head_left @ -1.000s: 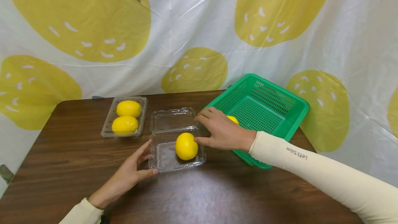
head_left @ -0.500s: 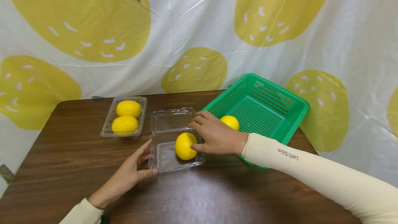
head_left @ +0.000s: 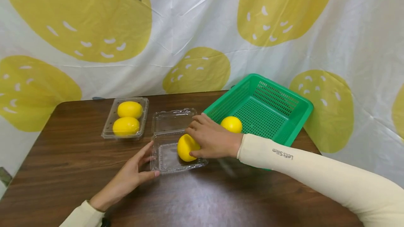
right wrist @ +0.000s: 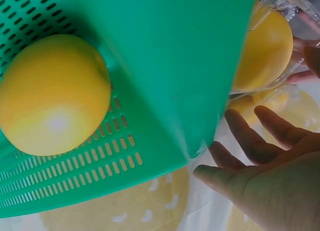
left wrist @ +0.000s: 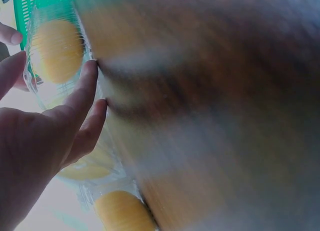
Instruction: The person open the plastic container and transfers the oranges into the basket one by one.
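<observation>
A clear plastic clamshell box (head_left: 167,157) lies with its lid folded back on the table, one round yellow lemon-like fruit (head_left: 186,148) in its right half. My left hand (head_left: 129,178) is at the box's front left corner, thumb along the front edge and fingers against the left side. In the left wrist view, straight fingers (left wrist: 82,98) of that hand touch the box's edge. My right hand (head_left: 213,137) reaches over the box's right side; its thumb overlaps the fruit and its fingers spread above it. In the right wrist view the right hand (right wrist: 270,166) has spread fingers.
A green perforated basket (head_left: 300,125) stands tilted at the right, with another yellow fruit (head_left: 231,124) inside under my right wrist. A second clear box (head_left: 108,129) with two yellow fruits (head_left: 126,126) sits at the back left. Behind the table hangs a printed curtain (head_left: 195,16).
My right hand has moved left and slightly down from the basket side, so its thumb and fingers now overlap the fruit in the box. The left hand has stayed put.
</observation>
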Demonstrator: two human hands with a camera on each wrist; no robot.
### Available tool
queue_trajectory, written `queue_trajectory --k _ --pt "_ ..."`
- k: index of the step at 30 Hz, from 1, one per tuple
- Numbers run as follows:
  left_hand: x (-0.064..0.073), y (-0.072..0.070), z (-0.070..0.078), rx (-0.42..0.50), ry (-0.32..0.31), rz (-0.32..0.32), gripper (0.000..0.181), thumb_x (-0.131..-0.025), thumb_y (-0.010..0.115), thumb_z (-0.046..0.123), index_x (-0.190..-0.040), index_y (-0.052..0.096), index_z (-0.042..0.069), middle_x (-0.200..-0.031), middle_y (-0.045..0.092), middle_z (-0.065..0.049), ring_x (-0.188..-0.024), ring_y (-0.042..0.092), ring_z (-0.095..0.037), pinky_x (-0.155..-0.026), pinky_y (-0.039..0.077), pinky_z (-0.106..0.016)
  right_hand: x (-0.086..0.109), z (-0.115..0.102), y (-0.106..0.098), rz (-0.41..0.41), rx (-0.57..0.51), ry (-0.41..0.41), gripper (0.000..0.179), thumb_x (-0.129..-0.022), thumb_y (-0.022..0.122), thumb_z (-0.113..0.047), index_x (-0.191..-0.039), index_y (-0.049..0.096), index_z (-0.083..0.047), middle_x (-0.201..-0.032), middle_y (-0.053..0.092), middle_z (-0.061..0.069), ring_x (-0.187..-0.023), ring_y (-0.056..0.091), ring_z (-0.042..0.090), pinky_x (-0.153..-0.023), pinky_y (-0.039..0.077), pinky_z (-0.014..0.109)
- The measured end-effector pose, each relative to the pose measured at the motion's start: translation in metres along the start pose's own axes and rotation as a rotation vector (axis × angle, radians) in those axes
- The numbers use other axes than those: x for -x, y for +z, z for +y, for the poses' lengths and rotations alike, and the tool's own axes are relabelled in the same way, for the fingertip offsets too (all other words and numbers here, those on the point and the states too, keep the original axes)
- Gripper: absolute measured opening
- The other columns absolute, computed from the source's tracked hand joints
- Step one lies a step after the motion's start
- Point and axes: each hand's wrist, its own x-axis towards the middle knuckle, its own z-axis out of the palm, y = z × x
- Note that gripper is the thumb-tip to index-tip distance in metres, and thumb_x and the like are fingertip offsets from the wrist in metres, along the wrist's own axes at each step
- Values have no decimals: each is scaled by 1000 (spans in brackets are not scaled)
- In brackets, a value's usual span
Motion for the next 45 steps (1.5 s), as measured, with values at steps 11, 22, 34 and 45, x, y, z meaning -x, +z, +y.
queue_trajectory --k 11,22,34,45 --pt "0 -1 1 -7 5 5 104 -98 85 12 -177 17 9 -176 24 -31 -155 41 -51 -116 52 -57 -13 -17 0 -17 92 -34 58 -101 77 -50 -139 68 -7 -134 69 12 -142 51 38 -129 34 62" --pt "-2 0 -1 2 13 -4 104 -98 84 9 -177 16 7 -175 25 -33 -155 41 -52 -115 53 -55 -19 -24 10 -120 137 53 65 -100 77 -52 -149 64 -11 -143 65 14 -150 46 40 -130 30 66" --pt "-2 1 -1 -3 11 -8 104 -98 85 12 -177 17 8 -175 25 -33 -156 40 -51 -118 49 -59 -16 -24 17 -117 215 107 70 -91 83 -56 -142 65 -12 -130 66 16 -138 52 40 -129 32 65" --pt "0 1 0 -2 7 -1 104 -98 84 11 -177 17 7 -175 26 -32 -155 42 -51 -116 52 -57 -19 -25 22 -70 254 68 70 -89 86 -56 -134 63 -8 -114 69 16 -121 58 38 -125 40 60"
